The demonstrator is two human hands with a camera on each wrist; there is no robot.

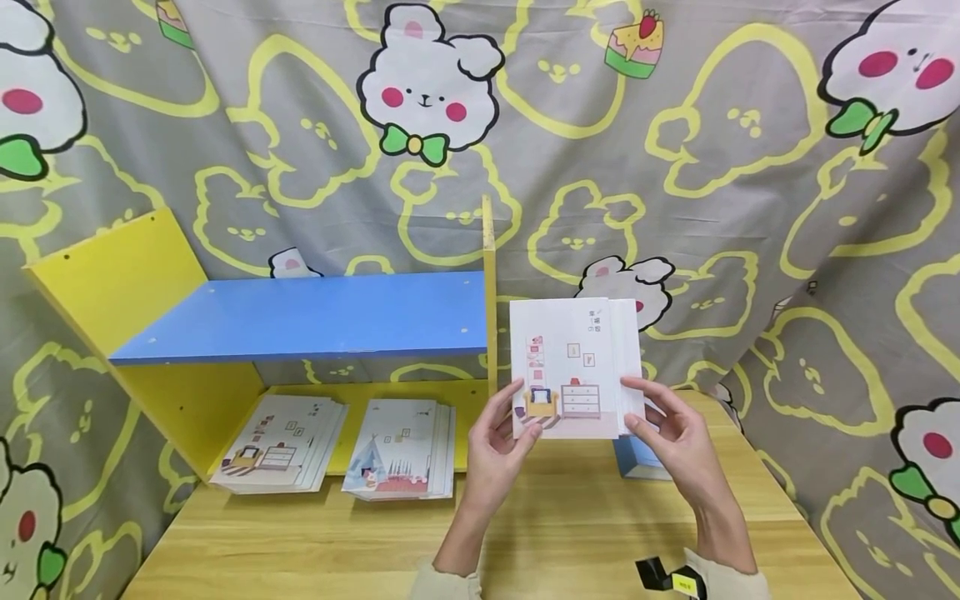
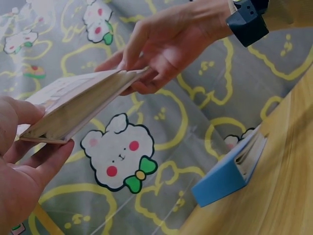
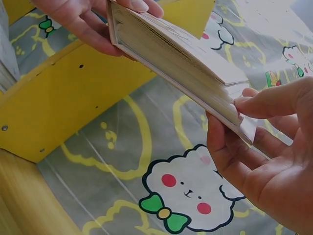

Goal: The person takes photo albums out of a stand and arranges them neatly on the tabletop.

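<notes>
Between both hands, raised above the table, is a thick white notebook (image 1: 562, 367) whose cover shows an armchair and a dresser. My left hand (image 1: 501, 429) grips its lower left corner, thumb on the front cover and fingers behind. At the lower right edge, my right hand (image 1: 675, 442) pinches the notebook, with the thumb by the page edges in the right wrist view. The pages (image 3: 171, 63) show between two stiff covers, and the front cover stops short of the right edge. Behind the notebook and partly hidden, a blue book (image 2: 222, 174) rests on the wooden table.
At the left stands a yellow shelf unit (image 1: 135, 283) with a blue shelf board (image 1: 322, 312). Beneath the board lie two stacks of white notebooks, one with an armchair cover (image 1: 273, 442), one with a tent cover (image 1: 397, 450). Patterned grey cloth (image 1: 712, 208) hangs behind the wooden table (image 1: 337, 550).
</notes>
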